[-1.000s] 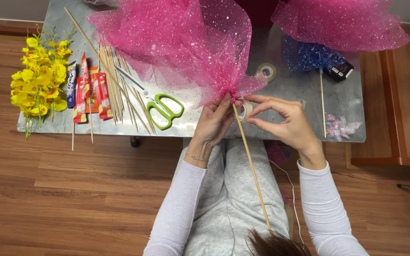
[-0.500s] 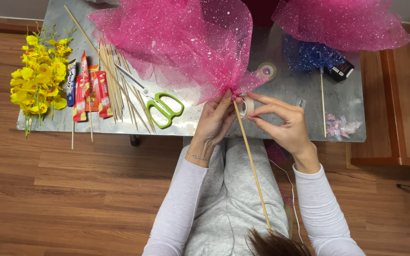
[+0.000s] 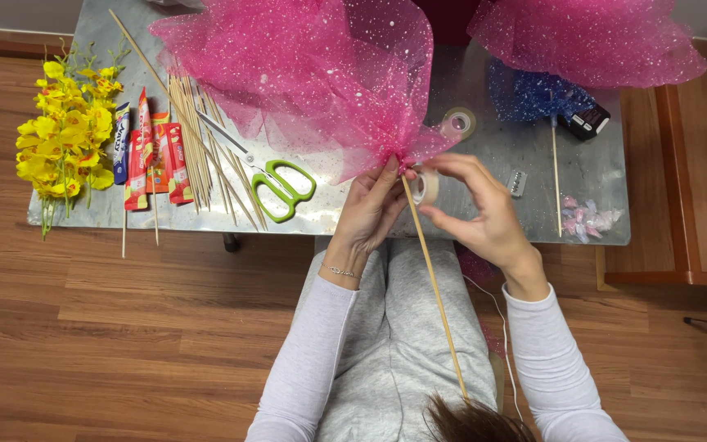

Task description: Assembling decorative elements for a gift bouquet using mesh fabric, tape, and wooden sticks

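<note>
pink glittery tulle [image 3: 312, 78] fans wide above the wooden stick [image 3: 435, 286], gathered neck pinched by left hand [image 3: 370, 214]; right hand [image 3: 476, 209] holds tape roll [image 3: 425, 187] just beside it.

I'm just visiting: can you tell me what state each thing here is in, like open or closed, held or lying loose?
Pink glittery mesh fabric: gathered into a bunch at the stick's top.
Thin wooden stick: held slanted.
Left hand: pinching the gathered mesh.
Right hand: holding a small clear tape roll against the stick.
Green-handled scissors: closed, lying on the table.
Second tape roll: lying flat.
Yellow artificial flowers: lying loose.
</note>
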